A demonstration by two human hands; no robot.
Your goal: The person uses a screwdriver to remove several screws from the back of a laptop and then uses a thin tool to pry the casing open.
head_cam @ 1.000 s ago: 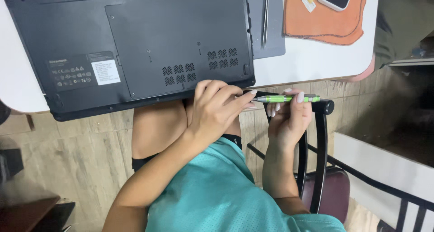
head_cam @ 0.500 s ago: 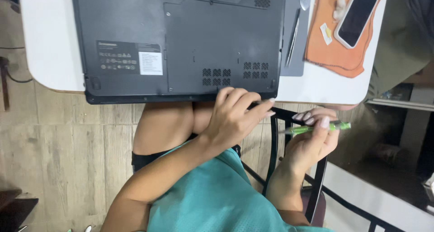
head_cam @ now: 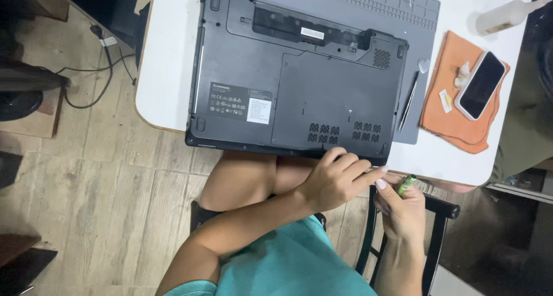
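A dark grey laptop [head_cam: 299, 88] lies upside down on a white table [head_cam: 167, 59], its near edge hanging over my knees. My left hand [head_cam: 337, 178] rests at that near edge by the right corner, fingers curled and stretched to the right, touching my right hand. My right hand [head_cam: 400, 206] sits just below the table edge, closed around a green screwdriver [head_cam: 406, 184] whose tip points up and right.
A grey work mat [head_cam: 417, 19] lies under the laptop, with thin tweezers [head_cam: 408, 103] on it. An orange cloth [head_cam: 446, 111] holds a black phone [head_cam: 481, 85]. A white bottle [head_cam: 504, 16] lies at the back right. Cables [head_cam: 92, 71] trail over the wooden floor at left. A black chair [head_cam: 440, 215] stands at right.
The view has swung down and left, bringing the whole laptop and table into sight. My hands stay together at the laptop's near right corner, and the green screwdriver now tilts more upright.
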